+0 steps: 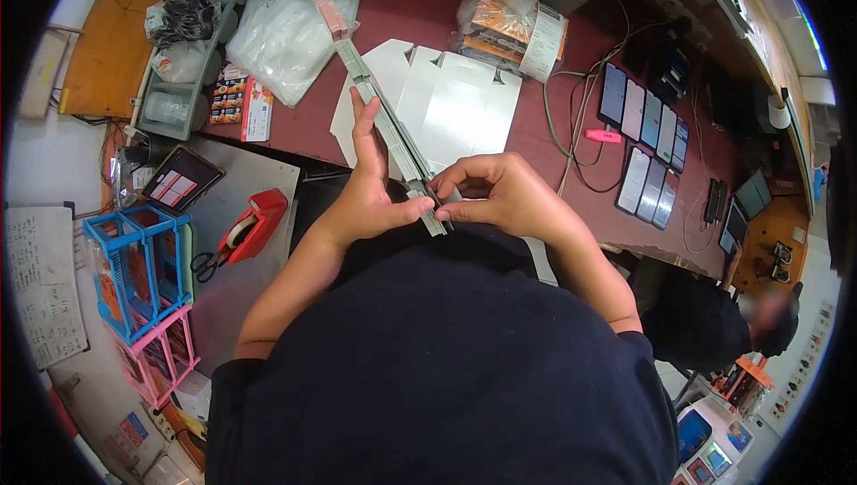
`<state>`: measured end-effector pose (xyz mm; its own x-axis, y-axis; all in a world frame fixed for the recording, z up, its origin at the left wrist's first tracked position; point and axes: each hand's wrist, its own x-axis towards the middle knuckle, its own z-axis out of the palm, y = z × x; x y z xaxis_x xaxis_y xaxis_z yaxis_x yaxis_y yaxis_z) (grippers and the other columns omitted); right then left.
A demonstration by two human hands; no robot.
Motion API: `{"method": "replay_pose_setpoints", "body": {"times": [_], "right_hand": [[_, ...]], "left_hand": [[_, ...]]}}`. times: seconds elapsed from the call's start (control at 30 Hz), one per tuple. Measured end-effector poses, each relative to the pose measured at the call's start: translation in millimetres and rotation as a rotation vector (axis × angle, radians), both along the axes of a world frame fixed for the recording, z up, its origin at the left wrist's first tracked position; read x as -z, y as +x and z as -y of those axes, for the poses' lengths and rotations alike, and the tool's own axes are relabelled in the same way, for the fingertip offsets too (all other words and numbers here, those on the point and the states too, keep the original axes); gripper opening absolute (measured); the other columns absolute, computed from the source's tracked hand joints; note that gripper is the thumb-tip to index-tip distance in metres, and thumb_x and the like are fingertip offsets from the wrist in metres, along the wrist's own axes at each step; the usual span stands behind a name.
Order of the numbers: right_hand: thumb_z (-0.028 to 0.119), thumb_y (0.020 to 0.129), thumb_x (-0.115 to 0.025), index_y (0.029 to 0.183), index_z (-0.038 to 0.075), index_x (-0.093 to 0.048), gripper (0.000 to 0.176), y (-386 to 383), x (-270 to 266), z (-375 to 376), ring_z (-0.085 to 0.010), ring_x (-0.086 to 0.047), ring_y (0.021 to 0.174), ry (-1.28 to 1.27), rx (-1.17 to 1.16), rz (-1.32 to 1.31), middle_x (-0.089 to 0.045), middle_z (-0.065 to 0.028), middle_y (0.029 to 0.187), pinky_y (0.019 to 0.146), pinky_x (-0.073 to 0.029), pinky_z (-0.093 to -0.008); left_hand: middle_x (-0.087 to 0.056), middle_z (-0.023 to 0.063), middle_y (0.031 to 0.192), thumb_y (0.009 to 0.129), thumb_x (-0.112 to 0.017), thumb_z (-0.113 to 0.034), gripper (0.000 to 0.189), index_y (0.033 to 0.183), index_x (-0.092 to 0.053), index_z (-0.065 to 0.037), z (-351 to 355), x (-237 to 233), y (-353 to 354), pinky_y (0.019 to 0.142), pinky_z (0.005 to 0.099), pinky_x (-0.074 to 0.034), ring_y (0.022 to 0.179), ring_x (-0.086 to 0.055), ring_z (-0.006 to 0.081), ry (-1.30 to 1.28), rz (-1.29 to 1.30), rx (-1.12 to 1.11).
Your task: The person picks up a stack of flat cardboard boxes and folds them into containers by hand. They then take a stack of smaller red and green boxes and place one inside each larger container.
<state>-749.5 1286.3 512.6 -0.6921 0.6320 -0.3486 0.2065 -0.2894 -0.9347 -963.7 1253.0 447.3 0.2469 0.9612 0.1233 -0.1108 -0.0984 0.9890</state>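
A long, narrow stack of grey-green folded pieces (390, 121), with a pink part at its far end, slants across the middle in front of my body. My left hand (368, 195) is wrapped round its near part, thumb on top and fingers along the left side. At the near end, my right hand (486, 188) pinches the stack's edge between thumb and fingers. Beyond the hands, flat white sheets (464, 105) lie on the dark red table (299, 141).
Clear plastic bags (299, 25) lie at the back left. Several phones (643, 119) and cables are on the right. A red tape dispenser (259, 224), scissors (207, 263) and blue rack (138, 271) stand left. Another person (701, 320) is at the right.
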Motion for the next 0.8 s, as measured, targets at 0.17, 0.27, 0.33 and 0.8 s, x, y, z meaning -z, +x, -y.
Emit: {"method": "replay_pose_setpoints", "body": {"times": [0.17, 0.27, 0.33, 0.8], "right_hand": [[0.003, 0.080, -0.074, 0.093, -0.002, -0.065, 0.017, -0.5, -1.3, 0.4, -0.0119, -0.061, 0.095, 0.020, -0.007, 0.012, -0.067, -0.0096, 0.102, 0.087, -0.049, -0.0274], [0.003, 0.080, -0.074, 0.093, -0.001, -0.065, 0.017, 0.2, 1.4, 0.8, -0.0109, -0.061, 0.094, -0.006, 0.003, -0.015, -0.067, -0.0089, 0.102, 0.085, -0.050, -0.0264], [0.003, 0.081, -0.074, 0.093, -0.001, -0.064, 0.016, 0.7, 2.9, -0.1, -0.0102, -0.061, 0.092, -0.013, -0.001, -0.014, -0.066, -0.0084, 0.102, 0.083, -0.050, -0.0257], [0.006, 0.078, -0.072, 0.092, -0.001, -0.068, 0.016, -0.8, 0.7, 2.5, -0.0125, -0.064, 0.079, 0.420, 0.005, -0.016, -0.070, -0.0091, 0.086, 0.072, -0.050, -0.0279]], "left_hand": [[0.033, 0.0205, 0.149, 0.063, -0.080, -0.023, 0.127, 0.148, 0.014, -0.013, 0.0, -0.8, -0.6, 0.116, 0.0446, -0.001, 0.144, 0.015, 0.0316, 0.020, -0.007, 0.006], [0.033, 0.0205, 0.149, 0.064, -0.080, -0.024, 0.127, 0.148, 0.014, -0.013, 0.6, -1.4, -1.0, 0.116, 0.0448, 0.000, 0.143, 0.016, 0.0319, 0.009, -0.013, 0.001], [0.033, 0.0207, 0.149, 0.064, -0.080, -0.023, 0.127, 0.148, 0.015, -0.013, 0.9, -0.4, -2.0, 0.116, 0.0446, 0.000, 0.143, 0.016, 0.0318, 0.004, -0.023, 0.008], [0.034, 0.0208, 0.148, 0.064, -0.081, -0.027, 0.129, 0.148, 0.016, -0.014, -3.7, 0.4, -2.2, 0.116, 0.0437, -0.002, 0.144, 0.015, 0.0313, 0.052, -0.042, 0.026]]}}
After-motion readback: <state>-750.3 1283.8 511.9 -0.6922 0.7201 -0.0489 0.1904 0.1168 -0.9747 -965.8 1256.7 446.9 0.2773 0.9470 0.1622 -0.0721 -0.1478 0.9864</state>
